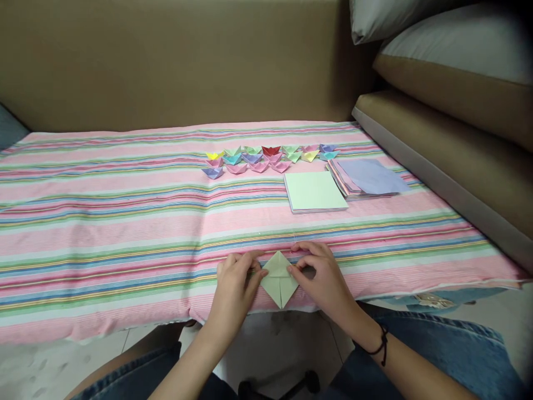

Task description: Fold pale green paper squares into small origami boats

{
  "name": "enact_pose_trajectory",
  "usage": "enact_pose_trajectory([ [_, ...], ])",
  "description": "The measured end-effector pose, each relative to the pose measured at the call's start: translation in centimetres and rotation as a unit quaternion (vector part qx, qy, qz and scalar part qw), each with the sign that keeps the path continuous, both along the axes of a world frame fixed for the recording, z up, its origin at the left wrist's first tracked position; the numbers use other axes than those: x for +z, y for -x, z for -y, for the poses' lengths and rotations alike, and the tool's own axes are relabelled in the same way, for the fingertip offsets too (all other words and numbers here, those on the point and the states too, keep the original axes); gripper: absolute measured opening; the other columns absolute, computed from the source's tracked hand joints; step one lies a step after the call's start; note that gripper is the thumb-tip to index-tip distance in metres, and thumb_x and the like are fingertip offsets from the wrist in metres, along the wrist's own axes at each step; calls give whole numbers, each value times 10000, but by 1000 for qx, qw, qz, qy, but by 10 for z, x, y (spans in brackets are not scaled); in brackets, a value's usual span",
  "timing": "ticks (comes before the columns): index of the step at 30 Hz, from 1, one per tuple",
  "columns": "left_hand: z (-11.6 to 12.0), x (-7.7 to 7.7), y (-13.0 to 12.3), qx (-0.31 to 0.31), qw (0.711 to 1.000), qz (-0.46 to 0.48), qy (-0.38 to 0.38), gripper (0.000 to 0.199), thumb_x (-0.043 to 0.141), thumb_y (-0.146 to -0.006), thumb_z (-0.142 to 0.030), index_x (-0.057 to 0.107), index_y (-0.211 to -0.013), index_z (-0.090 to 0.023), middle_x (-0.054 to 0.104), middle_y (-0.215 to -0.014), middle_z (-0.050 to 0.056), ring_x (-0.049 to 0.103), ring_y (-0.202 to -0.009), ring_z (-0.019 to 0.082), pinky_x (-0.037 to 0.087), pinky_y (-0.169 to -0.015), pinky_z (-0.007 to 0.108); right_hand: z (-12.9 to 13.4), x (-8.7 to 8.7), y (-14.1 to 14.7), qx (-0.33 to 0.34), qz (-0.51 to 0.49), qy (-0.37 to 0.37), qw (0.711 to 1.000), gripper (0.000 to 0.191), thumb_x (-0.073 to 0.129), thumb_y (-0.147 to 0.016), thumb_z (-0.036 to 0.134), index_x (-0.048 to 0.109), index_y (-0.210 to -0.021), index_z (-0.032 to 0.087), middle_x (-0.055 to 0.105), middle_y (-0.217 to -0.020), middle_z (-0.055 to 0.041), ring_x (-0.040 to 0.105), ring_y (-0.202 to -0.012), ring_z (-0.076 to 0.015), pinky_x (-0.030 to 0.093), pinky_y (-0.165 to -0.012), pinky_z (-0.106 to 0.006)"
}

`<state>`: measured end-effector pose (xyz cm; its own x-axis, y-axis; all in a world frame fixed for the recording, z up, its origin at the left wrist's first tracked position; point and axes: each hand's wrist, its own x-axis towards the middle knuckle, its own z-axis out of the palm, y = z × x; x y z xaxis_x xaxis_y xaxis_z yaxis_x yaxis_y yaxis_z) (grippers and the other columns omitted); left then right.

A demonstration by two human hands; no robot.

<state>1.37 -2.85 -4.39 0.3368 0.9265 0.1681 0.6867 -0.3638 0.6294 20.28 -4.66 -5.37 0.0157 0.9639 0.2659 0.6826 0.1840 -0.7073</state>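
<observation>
A pale green folded paper (280, 280) forms a diamond at the front edge of the striped cloth, with a crease across it and a slit down its lower half. My left hand (239, 278) pinches its left corner between thumb and fingers. At the right corner, my right hand (318, 275) holds the paper with thumb and index finger, the other fingers curled above. Farther back, several small folded paper boats (271, 151) in many colours stand in rows.
A square stack of pale green-topped paper (315, 191) lies beyond my right hand, beside a looser pile topped with purple (372, 176). Cushions (449, 150) rise along the right side, and a brown backrest (179, 61) spans the back.
</observation>
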Motion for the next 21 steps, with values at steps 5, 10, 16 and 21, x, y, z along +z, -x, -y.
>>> enact_pose_trajectory([
  [5, 2, 1, -3, 6, 999, -23, -23, 201, 525, -835, -218, 518, -1036, -212, 618, -757, 0, 503, -791, 202, 339, -701, 331, -1, 0, 0, -1, 2, -4, 1000, 212, 622, -729, 147, 545, -538, 198, 615, -1014, -54, 488, -1009, -243, 406, -854, -407],
  [10, 2, -1, -6, 14, 997, -47, -60, 163, 511, -827, -199, 466, -984, -188, 618, -734, 0, 532, -804, 213, 328, -701, 339, 0, 1, -1, -1, -3, -9, 1000, 212, 623, -718, 128, 543, -535, 201, 620, -1005, -46, 492, -1001, -238, 407, -857, -403],
  [16, 1, -1, -8, 15, 994, -79, -80, 153, 516, -815, -200, 461, -958, -187, 611, -746, -1, 529, -786, 208, 315, -690, 329, -1, 2, -2, 4, -1, -6, 1000, 227, 619, -718, 123, 517, -531, 201, 613, -1006, -45, 489, -1002, -240, 403, -853, -403],
  [21, 3, 0, -8, 13, 992, -98, -82, 131, 500, -832, -224, 496, -960, -196, 596, -760, 14, 499, -784, 215, 300, -669, 327, 0, 3, -1, 6, 3, -4, 1000, 214, 620, -712, 107, 475, -586, 200, 601, -997, -47, 483, -1001, -246, 400, -838, -399],
])
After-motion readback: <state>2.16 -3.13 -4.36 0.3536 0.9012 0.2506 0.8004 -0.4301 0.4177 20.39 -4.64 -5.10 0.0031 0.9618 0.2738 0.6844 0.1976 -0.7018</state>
